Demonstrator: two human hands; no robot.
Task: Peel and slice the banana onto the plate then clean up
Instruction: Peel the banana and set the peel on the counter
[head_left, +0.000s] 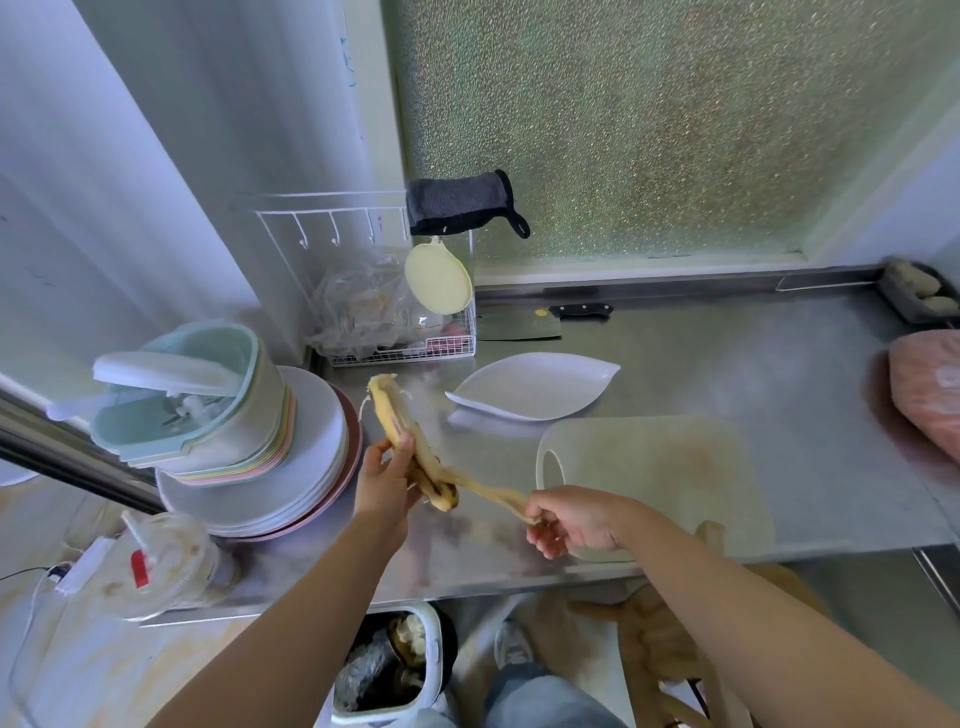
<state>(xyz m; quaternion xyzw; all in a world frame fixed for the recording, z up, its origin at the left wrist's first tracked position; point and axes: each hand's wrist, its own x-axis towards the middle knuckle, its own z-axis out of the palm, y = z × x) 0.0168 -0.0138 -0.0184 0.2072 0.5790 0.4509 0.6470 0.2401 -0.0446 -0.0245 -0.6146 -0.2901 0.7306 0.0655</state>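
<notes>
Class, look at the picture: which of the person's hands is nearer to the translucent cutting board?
Right. The right hand overlaps the near left corner of the cutting board, pinching a peel strip; the left hand holds the banana off to its left.

Half-peeled banana (396, 415) — white plate (535, 387) nr.

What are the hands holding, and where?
The left hand grips the banana around its middle. The right hand pinches the loose end of a peel strip pulled away from it.
</notes>
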